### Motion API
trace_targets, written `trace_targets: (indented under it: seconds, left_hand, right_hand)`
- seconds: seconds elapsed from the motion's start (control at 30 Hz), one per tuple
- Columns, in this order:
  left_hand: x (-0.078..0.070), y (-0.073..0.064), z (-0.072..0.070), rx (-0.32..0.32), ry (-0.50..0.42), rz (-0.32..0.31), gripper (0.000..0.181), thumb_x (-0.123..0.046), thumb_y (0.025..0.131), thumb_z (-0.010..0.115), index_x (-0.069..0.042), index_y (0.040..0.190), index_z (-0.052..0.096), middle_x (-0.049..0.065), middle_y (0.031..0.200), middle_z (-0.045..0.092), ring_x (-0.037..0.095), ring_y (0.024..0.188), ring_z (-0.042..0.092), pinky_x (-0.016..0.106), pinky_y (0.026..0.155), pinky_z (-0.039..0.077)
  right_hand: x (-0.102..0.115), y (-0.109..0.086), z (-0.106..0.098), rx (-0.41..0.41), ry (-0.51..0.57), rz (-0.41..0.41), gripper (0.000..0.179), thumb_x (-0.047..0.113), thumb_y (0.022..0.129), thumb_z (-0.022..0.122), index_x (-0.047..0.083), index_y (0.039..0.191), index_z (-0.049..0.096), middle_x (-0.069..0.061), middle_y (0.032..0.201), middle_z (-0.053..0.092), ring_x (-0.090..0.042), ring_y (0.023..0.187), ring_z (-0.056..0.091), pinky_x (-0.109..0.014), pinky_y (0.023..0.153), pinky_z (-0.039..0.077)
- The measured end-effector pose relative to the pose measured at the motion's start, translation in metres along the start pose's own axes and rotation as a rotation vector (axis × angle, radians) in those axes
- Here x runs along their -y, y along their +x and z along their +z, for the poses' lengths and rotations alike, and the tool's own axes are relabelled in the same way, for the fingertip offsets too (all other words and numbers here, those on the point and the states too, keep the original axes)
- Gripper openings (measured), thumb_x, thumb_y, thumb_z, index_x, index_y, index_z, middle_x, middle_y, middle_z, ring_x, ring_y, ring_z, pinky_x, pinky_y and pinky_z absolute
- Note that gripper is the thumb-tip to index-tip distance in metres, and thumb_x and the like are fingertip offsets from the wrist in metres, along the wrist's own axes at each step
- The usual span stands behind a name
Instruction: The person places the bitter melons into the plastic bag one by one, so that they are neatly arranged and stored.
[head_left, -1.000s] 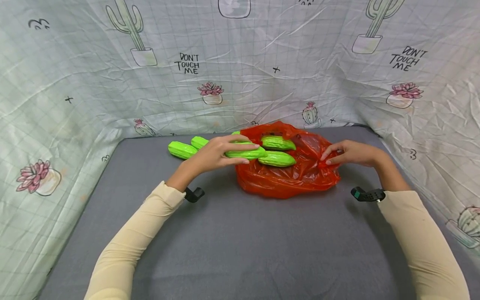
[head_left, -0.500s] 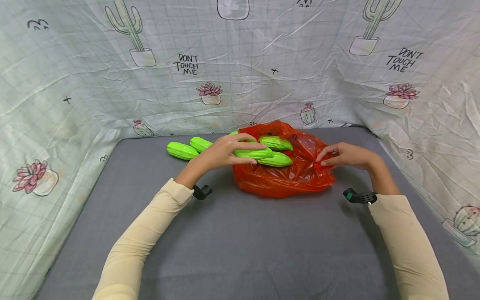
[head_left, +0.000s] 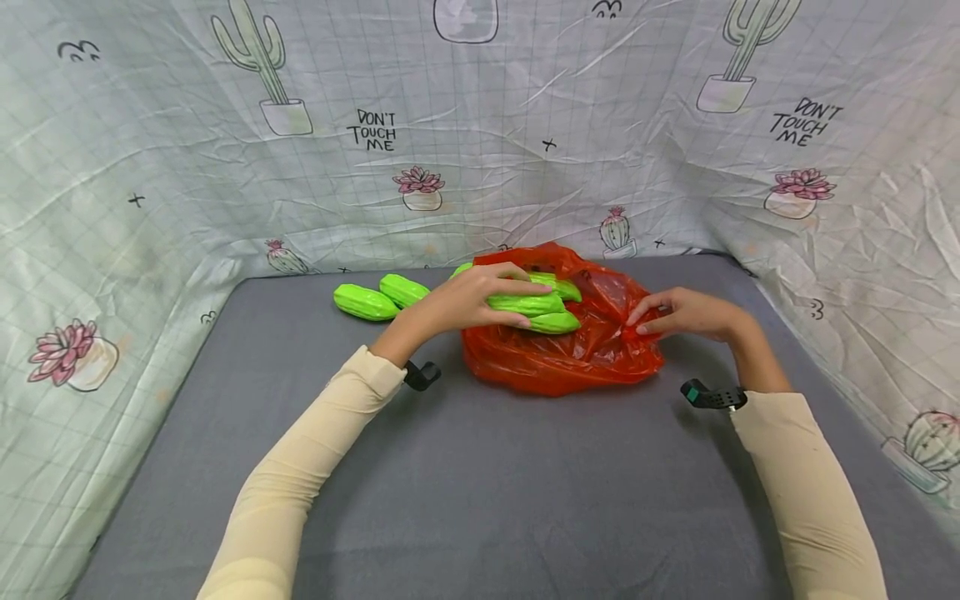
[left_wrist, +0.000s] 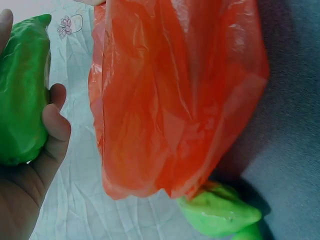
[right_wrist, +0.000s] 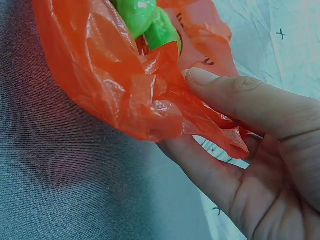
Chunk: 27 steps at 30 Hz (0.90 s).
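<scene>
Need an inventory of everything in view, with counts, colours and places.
Table: one, grey, under everything.
Printed cloth: pale, behind and at both sides; number of pieces unclear.
Plastic bag: one, red, far part of the table, right of centre.
Bagged gourds: two visible, green, inside the bag.
Held gourd: one, green, at the bag's mouth.
Loose gourds: two, green, far left on the table.
Green end: one, at the bag's left rim, mostly hidden.
Wrist devices: two, black, one per wrist.
Sleeves: two, cream, on the forearms.
Left hand: one, gripping the held gourd.
Right hand: one, pinching the bag.
</scene>
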<state>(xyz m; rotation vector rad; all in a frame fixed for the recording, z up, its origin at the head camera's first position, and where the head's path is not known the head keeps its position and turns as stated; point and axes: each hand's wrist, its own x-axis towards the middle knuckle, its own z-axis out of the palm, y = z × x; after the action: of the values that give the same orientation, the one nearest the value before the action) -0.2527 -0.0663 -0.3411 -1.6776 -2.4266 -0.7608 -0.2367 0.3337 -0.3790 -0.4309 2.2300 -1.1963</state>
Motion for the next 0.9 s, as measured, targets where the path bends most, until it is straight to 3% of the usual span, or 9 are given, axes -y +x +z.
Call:
trace_targets:
  seconds: [0.17, 0.43, 0.53, 0.73, 0.9]
  left_hand:
    - [0.002, 0.010, 0.000, 0.044, 0.013, -0.029, 0.053, -0.040, 0.094, 0.073, -0.025, 0.144, 0.061, 0.005, 0.135, 0.061, 0.021, 0.123, 0.058, 0.038, 0.102, 0.048]
    - [0.001, 0.028, -0.004, 0.106, 0.040, -0.080, 0.049, -0.041, 0.100, 0.065, -0.028, 0.147, 0.057, 0.004, 0.135, 0.060, 0.020, 0.123, 0.057, 0.038, 0.103, 0.046]
    - [0.003, 0.034, -0.007, 0.128, 0.040, -0.090, 0.053, -0.043, 0.100, 0.063, -0.026, 0.150, 0.053, 0.003, 0.139, 0.059, 0.019, 0.125, 0.056, 0.038, 0.105, 0.045]
    - [0.009, 0.042, -0.010, 0.179, -0.031, -0.174, 0.065, -0.041, 0.100, 0.065, -0.020, 0.157, 0.041, 0.001, 0.158, 0.045, 0.020, 0.144, 0.042, 0.038, 0.118, 0.032]
    - [0.014, 0.048, -0.009, 0.219, -0.045, -0.201, 0.062, -0.040, 0.099, 0.067, -0.016, 0.153, 0.046, -0.001, 0.153, 0.049, 0.022, 0.137, 0.042, 0.039, 0.116, 0.031]
  right_hand:
    - [0.000, 0.002, 0.000, 0.003, 0.006, 0.006, 0.028, 0.011, 0.098, 0.068, -0.006, 0.120, 0.066, -0.018, 0.119, 0.064, -0.016, 0.102, 0.067, -0.032, 0.089, 0.057]
    - [0.000, 0.001, 0.002, -0.002, -0.007, 0.013, 0.027, 0.011, 0.097, 0.069, -0.005, 0.119, 0.067, -0.018, 0.117, 0.064, -0.017, 0.101, 0.067, -0.032, 0.089, 0.057]
    - [0.001, 0.001, 0.002, -0.002, -0.006, 0.010, 0.027, 0.011, 0.097, 0.069, -0.006, 0.118, 0.067, -0.018, 0.116, 0.065, -0.016, 0.101, 0.067, -0.031, 0.088, 0.057]
    - [0.001, 0.000, 0.001, 0.005, -0.002, -0.002, 0.028, 0.012, 0.098, 0.069, -0.006, 0.119, 0.067, -0.018, 0.116, 0.065, -0.016, 0.102, 0.067, -0.031, 0.089, 0.057]
    - [0.000, -0.001, 0.000, 0.014, -0.005, 0.007, 0.027, 0.012, 0.098, 0.069, -0.005, 0.119, 0.067, -0.018, 0.117, 0.065, -0.017, 0.103, 0.066, -0.031, 0.090, 0.057]
